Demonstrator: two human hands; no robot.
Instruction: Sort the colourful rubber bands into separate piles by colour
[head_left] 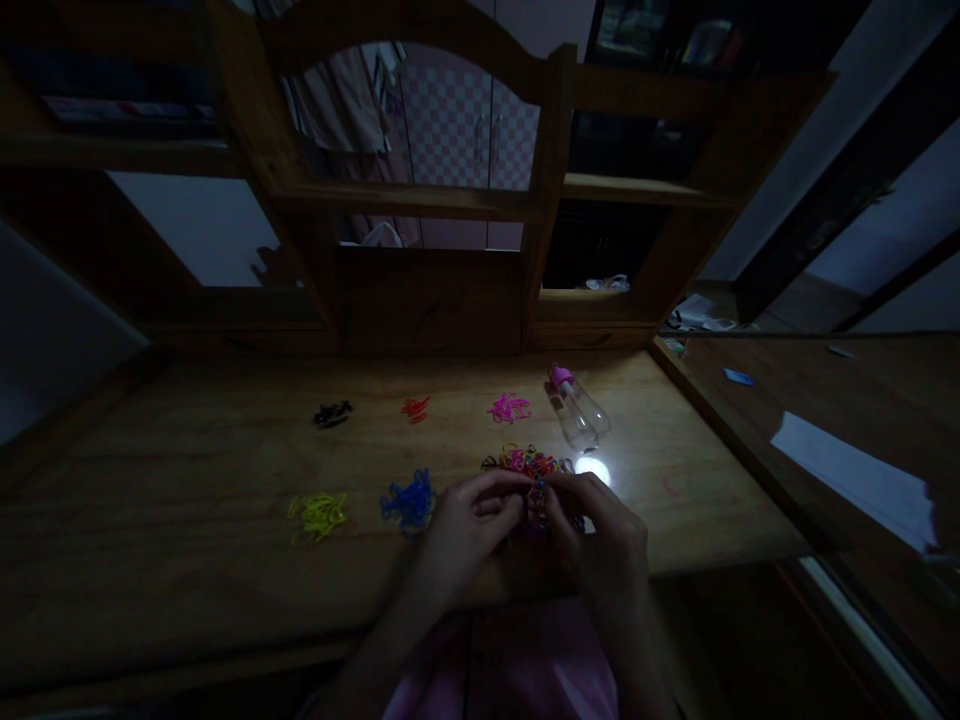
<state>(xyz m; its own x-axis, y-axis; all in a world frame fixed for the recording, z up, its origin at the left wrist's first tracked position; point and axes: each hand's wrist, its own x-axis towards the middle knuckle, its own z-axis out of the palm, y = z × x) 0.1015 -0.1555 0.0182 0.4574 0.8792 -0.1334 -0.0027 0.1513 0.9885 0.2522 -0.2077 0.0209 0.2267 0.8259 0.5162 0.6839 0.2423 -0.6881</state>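
A mixed pile of small coloured rubber bands [529,460] lies on the wooden desk in front of me. Over its near side, my left hand [472,515] and my right hand [604,525] meet at the fingertips. Both are closed in a pinch on a few of the bands; which ones is too dark and small to tell. Just left of my left hand sits a heap of blue bands [409,502], and farther left a yellow heap [319,516]. Behind them lie small heaps of black bands [331,413], red bands [415,408] and pink bands [509,407].
A clear bottle [583,415] with a pink cap lies on its side behind the pile, beside a bright spot of light. Wooden shelving [431,200] rises at the back of the desk [225,450]. White paper [855,475] lies on a surface to the right.
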